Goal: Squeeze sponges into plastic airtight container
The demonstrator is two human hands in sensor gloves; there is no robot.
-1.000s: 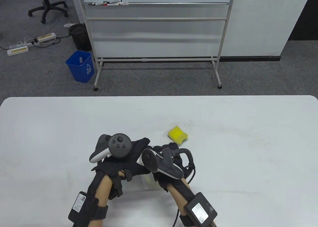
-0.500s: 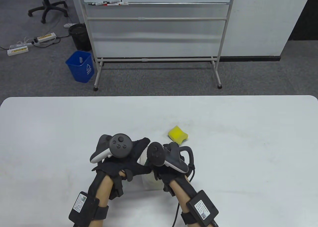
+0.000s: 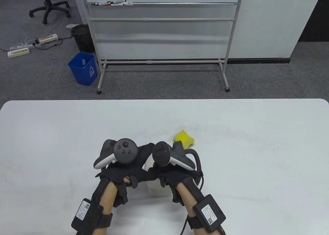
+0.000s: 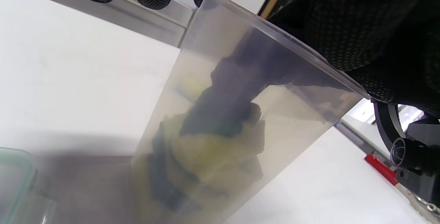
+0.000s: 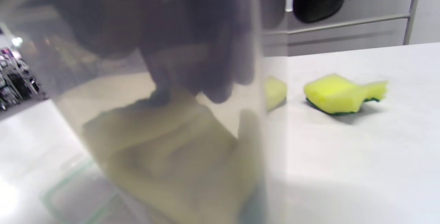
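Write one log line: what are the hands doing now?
left hand: holds container | right hand: pushes sponges inside | one sponge: on table

Right hand (image 3: 177, 177) now rolled level, shifted toward left hand (image 3: 128, 172), deeper inside container (image 3: 158, 190).

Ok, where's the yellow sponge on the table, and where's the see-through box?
yellow sponge (image 5: 335, 97): right wrist view, on its yellow top.
see-through box (image 4: 240, 114): left wrist view, on its cloudy side wall.

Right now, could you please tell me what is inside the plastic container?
Through the cloudy wall of the plastic container, yellow-and-green sponges are packed low, with the right hand and its dark gloved fingers pressing down on them. How many sponges cannot be told.
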